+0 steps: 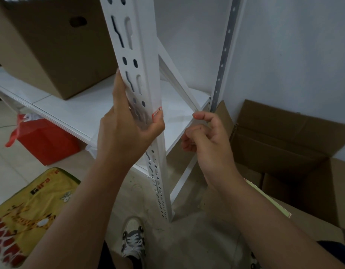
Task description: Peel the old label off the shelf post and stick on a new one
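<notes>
From the head camera, the left hand (pixel 127 129) grasps the white slotted shelf post (pixel 142 80), thumb pressing a small red-and-white label (pixel 157 112) on the post's front edge (its print is too small to read). The right hand (pixel 203 136) hovers just beside, fingers curled, grasping nothing visible.

Upright white slotted shelf post (pixel 146 74), small red-edged label (pixel 157 112) on its front corner
</notes>
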